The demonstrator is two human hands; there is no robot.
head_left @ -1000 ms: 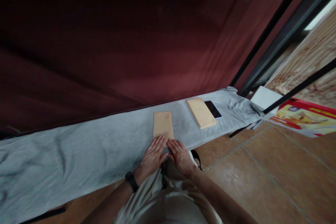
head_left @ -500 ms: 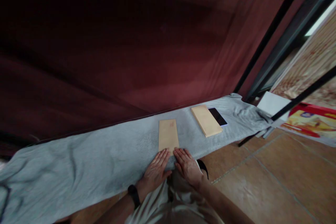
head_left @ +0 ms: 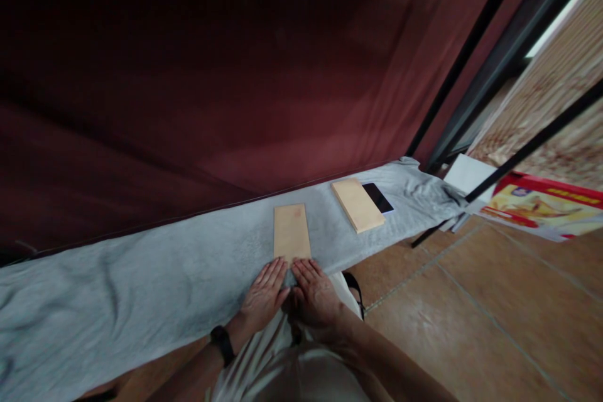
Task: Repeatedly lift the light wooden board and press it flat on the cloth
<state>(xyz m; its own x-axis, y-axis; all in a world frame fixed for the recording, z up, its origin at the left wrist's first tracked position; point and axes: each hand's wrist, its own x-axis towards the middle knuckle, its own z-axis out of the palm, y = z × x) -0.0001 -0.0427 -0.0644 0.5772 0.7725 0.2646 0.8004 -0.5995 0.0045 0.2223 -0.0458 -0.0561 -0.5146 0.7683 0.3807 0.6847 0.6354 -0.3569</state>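
A tan paper envelope with a small faint stamp-like mark lies flat on the grey cloth. At its near end, my left hand rests with fingers stretched out, the tips touching the lower left corner. Flat on the lower right part of that same edge lies my right hand, fingers straight and side by side. Neither hand grips anything. To the right sits a stack of similar tan envelopes, with a dark flat phone or tablet against its far right side.
The cloth covers a long, narrow bench-like surface beside a dark red curtain-like sheet. Black metal bars stand at the right. A red and yellow box and a white board are beyond, over a tiled floor.
The whole view has shifted, so the scene sits slightly further left and higher. My right hand has slid a little left along the envelope's near edge, closer to my left hand.
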